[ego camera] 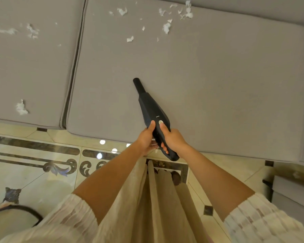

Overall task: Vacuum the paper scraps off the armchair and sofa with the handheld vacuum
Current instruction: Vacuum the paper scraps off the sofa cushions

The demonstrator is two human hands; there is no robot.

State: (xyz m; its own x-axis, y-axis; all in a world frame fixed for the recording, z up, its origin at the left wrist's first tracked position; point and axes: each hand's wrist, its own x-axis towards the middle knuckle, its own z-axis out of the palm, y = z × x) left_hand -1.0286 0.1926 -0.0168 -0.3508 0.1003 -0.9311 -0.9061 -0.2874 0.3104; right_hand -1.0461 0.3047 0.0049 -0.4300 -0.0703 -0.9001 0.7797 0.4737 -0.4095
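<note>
While we stand at the near edge of the big grey sofa cushion [218,85], the paper scraps [166,28] lie far from us, along the back of that cushion. More scraps [22,107] sit on the next cushion [28,71], to the left past the seam.

The black handheld vacuum [152,113] is long and thin. It points away from us and a little to the left, with its nozzle [138,85] over bare cloth. The scraps are well apart from the nozzle, so we think it must push farther out. Nothing stands in the way.

Our right hand [173,139] wraps around the handle, thumb up by the round button [161,122]. Our left hand [146,137] holds the other side of the handle with curled fingers. Both hands are about as near to the scraps.
</note>
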